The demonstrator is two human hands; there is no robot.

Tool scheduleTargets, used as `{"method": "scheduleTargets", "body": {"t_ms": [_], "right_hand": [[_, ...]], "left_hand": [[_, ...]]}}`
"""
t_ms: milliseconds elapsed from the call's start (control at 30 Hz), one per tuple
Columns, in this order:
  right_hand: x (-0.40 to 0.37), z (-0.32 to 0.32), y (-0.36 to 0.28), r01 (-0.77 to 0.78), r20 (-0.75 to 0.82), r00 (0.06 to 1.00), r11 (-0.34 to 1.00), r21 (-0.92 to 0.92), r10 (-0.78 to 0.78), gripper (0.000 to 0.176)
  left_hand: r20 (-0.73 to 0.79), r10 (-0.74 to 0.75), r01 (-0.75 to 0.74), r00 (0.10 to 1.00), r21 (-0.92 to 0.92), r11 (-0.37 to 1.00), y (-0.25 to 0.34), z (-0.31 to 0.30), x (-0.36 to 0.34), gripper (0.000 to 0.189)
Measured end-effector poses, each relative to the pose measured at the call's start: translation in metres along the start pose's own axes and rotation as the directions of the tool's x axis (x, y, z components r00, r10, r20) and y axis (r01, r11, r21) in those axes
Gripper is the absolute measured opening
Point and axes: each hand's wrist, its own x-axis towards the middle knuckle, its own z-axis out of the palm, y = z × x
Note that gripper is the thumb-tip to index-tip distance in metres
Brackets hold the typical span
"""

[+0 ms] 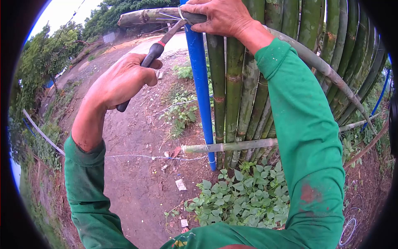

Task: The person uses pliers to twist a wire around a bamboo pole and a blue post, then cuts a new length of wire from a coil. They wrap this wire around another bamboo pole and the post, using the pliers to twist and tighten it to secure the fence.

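Sleeves: green on both our arms, the left sleeve (pixel 87 186) and the right sleeve (pixel 311 137) reaching up.
Left hand: our left hand (pixel 118 81) is closed around the dark-handled tool (pixel 155 51), the handle showing above and below our curled fingers.
Right hand: our right hand (pixel 226 16) clasps the curved pole (pixel 151 16) from above, fingertips by the white strands (pixel 180 13).
Tool tip: at the strands, where pole and post cross; we can't tell whether it grips them.
Step in hand: we judge we're working the tie at that crossing.
Next move calls for: a steady right-hand hold and a well-seated tip, clear of our fingertips.
Blue post (pixel 200 74): upright, just beside the bamboo stems (pixel 233 83).
Crosspiece (pixel 248 145): tied low on the post, above the leafy plants (pixel 244 195).
Path (pixel 132 137): bare earth with scattered stones.
Trees (pixel 120 12): far behind.
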Motion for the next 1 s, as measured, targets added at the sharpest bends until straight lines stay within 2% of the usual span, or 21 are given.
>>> {"method": "scheduleTargets", "body": {"t_ms": [233, 267, 367, 467, 567, 600, 633, 667, 700, 733, 767, 800, 867, 900, 933, 967, 1000], "right_hand": [[0.000, 0.001, -0.001, -0.020, 0.008, 1.000, 1.000, -0.011, 0.020, 0.046], [0.000, 0.002, -0.001, -0.024, 0.011, 1.000, 1.000, -0.009, 0.024, 0.046], [-0.001, 0.004, -0.001, -0.021, -0.004, 1.000, 1.000, -0.019, 0.021, 0.046], [-0.003, 0.005, -0.004, -0.046, -0.060, 0.997, 0.999, 0.020, 0.047, 0.046], [-0.010, 0.004, -0.010, -0.010, -0.177, 0.984, 1.000, 0.018, 0.013, 0.044], [-0.014, 0.012, -0.024, -0.122, -0.266, 0.958, 0.992, -0.022, 0.111, 0.042], [-0.030, 0.014, -0.038, -0.175, -0.450, 0.879, 0.985, -0.003, 0.155, 0.035], [-0.043, -0.001, -0.069, -0.306, -0.454, 0.809, 0.927, 0.219, 0.374, 0.033], [-0.055, -0.005, -0.100, -0.367, -0.410, 0.710, 0.798, 0.478, 0.572, 0.024], [-0.061, 0.001, -0.132, -0.413, -0.042, 0.616, 0.368, 0.833, 0.786, 0.021], [-0.058, 0.025, -0.149, -0.329, 0.365, 0.602, -0.196, 0.924, 0.710, 0.037], [-0.048, 0.025, -0.153, -0.121, 0.629, 0.703, -0.816, 0.565, 0.332, 0.056], [-0.025, 0.038, -0.156, 0.188, 0.389, 0.889, -0.967, 0.171, 0.241, 0.059], [-0.010, 0.039, -0.160, 0.268, 0.226, 0.943, -0.961, -0.075, 0.245, 0.061], [0.012, 0.040, -0.166, 0.410, 0.172, 0.904, -0.908, -0.082, 0.392, 0.056], [0.031, 0.036, -0.169, 0.541, 0.115, 0.840, -0.835, -0.099, 0.531, 0.051], [0.036, 0.038, -0.172, 0.629, 0.258, 0.766, -0.769, -0.113, 0.589, 0.039]], "left_hand": [[-0.007, -0.071, 0.072, 0.997, 0.095, 0.993, 0.027, -0.008, 0.010, 0.049], [-0.008, -0.108, 0.108, 0.994, 0.112, 0.988, 0.035, -0.009, 0.007, 0.031], [0.070, -0.069, 0.067, 0.995, 0.029, 0.997, 0.025, -0.011, 0.016, 0.024], [0.153, -0.069, 0.122, 0.986, -0.372, 0.920, 0.024, -0.006, 0.012, 0.015], [0.189, -0.088, 0.166, 0.978, -0.449, 0.878, 0.019, -0.005, 0.012, 0.033], [0.111, 0.019, 0.039, 0.994, -0.493, 0.869, 0.015, 0.002, 0.016, 0.038], [0.205, -0.011, 0.120, 0.979, -0.524, 0.843, 0.014, -0.001, 0.016, 0.037], [0.211, -0.021, 0.129, 0.977, -0.511, 0.850, 0.015, -0.002, 0.017, 0.033], [0.220, -0.030, 0.138, 0.975, -0.498, 0.856, 0.016, -0.002, 0.019, 0.030], [0.216, -0.032, 0.137, 0.976, -0.492, 0.860, 0.018, -0.003, 0.020, 0.026], [0.216, -0.038, 0.141, 0.976, -0.484, 0.864, 0.020, -0.003, 0.021, 0.023], [0.217, -0.042, 0.141, 0.975, -0.469, 0.872, 0.024, -0.003, 0.020, 0.020], [0.149, -0.044, 0.107, 0.988, -0.450, 0.886, 0.032, -0.003, 0.018, 0.018], [0.110, -0.042, 0.086, 0.993, -0.439, 0.894, 0.035, -0.003, 0.017, 0.017], [0.134, -0.086, 0.146, 0.987, -0.539, 0.830, 0.031, 0.002, 0.021, 0.019], [0.192, -0.083, 0.179, 0.978, -0.565, 0.805, 0.027, 0.001, 0.027, 0.018], [0.251, -0.083, 0.219, 0.964, -0.585, 0.781, 0.025, -0.002, 0.032, 0.018]]}}
